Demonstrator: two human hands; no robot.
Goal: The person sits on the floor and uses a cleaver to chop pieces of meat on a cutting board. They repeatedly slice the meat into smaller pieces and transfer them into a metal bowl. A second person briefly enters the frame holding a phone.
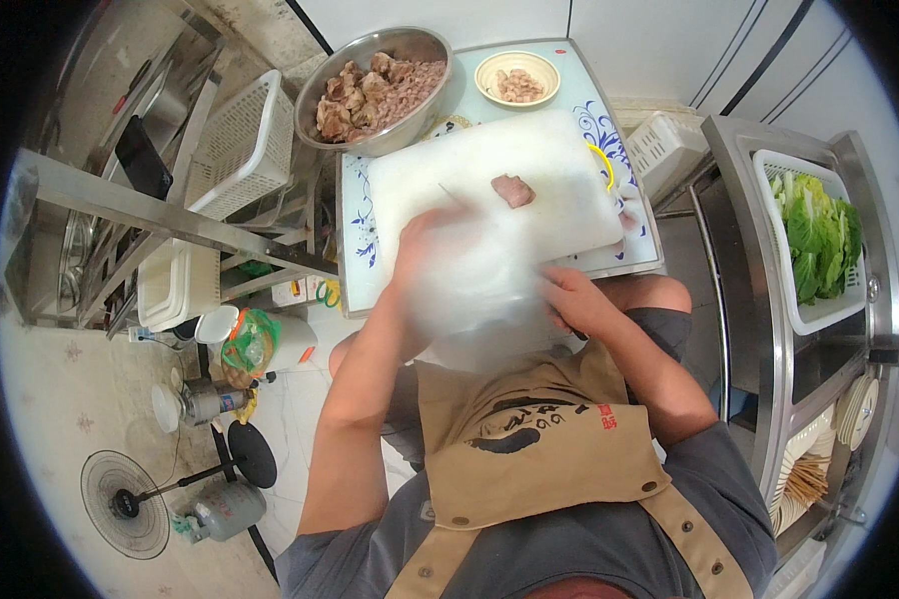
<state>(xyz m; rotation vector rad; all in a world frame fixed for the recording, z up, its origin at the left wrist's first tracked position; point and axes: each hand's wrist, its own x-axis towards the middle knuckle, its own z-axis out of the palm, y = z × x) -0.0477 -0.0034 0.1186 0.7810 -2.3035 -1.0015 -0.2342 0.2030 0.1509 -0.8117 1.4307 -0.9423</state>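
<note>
A white plastic cutting board [562,150] lies before me with one piece of meat [513,191] on it. My left hand [436,228] is over the board's near left part, its fingers largely lost in a pale blur in mid-picture. By its fingertips a thin, light sliver [449,193] shows, too small to name. My right hand [575,297] is curled at the board's near edge, over my lap. Out of its lower side sticks the dark handle of a tool [580,335]; the blur hides the rest.
A steel basin [309,112] of meat chunks and a cream bowl [482,75] with diced meat [521,86] stand at the glass table's [356,288] back. A steel rack [150,213] stands left. On the right, leafy greens [816,232] fill a white basket [766,168] on a steel counter [775,359].
</note>
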